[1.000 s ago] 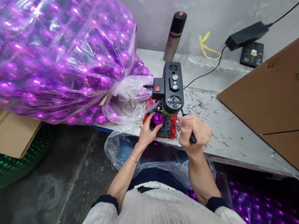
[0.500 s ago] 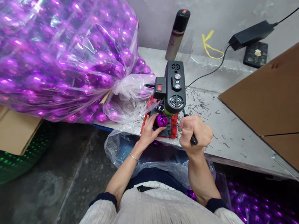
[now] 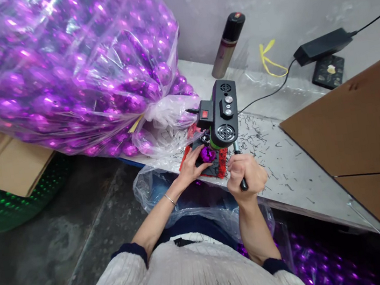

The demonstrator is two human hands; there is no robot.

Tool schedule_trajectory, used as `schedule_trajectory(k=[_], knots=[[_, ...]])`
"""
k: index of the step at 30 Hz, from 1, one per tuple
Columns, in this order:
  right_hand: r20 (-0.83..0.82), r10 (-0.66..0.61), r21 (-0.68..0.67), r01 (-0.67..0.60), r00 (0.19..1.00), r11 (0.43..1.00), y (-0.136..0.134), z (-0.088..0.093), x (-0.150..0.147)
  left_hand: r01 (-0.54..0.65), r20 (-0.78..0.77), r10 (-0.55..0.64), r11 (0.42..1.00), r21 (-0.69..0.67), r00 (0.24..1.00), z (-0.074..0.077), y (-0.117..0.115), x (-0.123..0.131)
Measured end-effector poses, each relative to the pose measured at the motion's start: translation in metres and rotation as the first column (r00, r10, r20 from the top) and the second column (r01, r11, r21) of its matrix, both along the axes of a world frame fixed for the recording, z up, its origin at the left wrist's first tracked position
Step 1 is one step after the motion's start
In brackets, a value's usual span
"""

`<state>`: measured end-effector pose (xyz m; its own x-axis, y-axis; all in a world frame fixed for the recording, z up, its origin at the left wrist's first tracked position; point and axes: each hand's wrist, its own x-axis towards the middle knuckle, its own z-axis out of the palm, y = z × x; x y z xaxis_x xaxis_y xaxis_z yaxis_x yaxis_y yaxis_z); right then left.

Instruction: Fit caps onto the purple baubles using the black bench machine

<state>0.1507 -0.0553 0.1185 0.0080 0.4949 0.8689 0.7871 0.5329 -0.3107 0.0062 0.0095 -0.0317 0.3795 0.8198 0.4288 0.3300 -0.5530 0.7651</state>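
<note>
head view: left hand [image 3: 191, 168] pinched purple ball [image 3: 207, 154] under black machine [image 3: 220, 114]; right hand [image 3: 246, 176] fisted around lever handle [image 3: 240, 169].

one black desk machine [image 3: 223, 114] with one lever handle [image 3: 236, 147]; one purple ball [image 3: 208, 153] under it; one clear bag [image 3: 60, 71] of purple balls, too many to count; one spray can [image 3: 229, 42]; one power adapter [image 3: 321, 46]; one yellow tie [image 3: 272, 58]; two hands: left hand [image 3: 190, 168], right hand [image 3: 246, 174].
</note>
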Motion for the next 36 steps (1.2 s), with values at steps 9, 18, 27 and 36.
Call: schedule_trajectory(k=[9, 18, 27, 36], knots=[[-0.035, 0.031, 0.115, -0.027, 0.999, 0.993, 0.006, -0.048, -0.004, -0.036, 0.0, 0.036, 0.999, -0.01, 0.999, 0.001, -0.002, 0.001], [-0.081, 0.018, 0.143, -0.006, 0.997, 0.99, 0.009, -0.067, -0.005, -0.045, 0.009, 0.045, 0.999, 0.005, 0.999, 0.001, -0.003, 0.001], [-0.11, 0.041, 0.158, -0.024, 0.993, 0.987, 0.011, -0.07, -0.007, -0.048, 0.004, 0.048, 0.999, 0.006, 0.999, -0.001, 0.0, 0.0], [-0.093, 0.067, 0.184, -0.049, 0.993, 0.982, 0.015, -0.075, -0.007, -0.057, 0.004, 0.057, 0.998, 0.003, 0.998, -0.004, 0.003, 0.001]])
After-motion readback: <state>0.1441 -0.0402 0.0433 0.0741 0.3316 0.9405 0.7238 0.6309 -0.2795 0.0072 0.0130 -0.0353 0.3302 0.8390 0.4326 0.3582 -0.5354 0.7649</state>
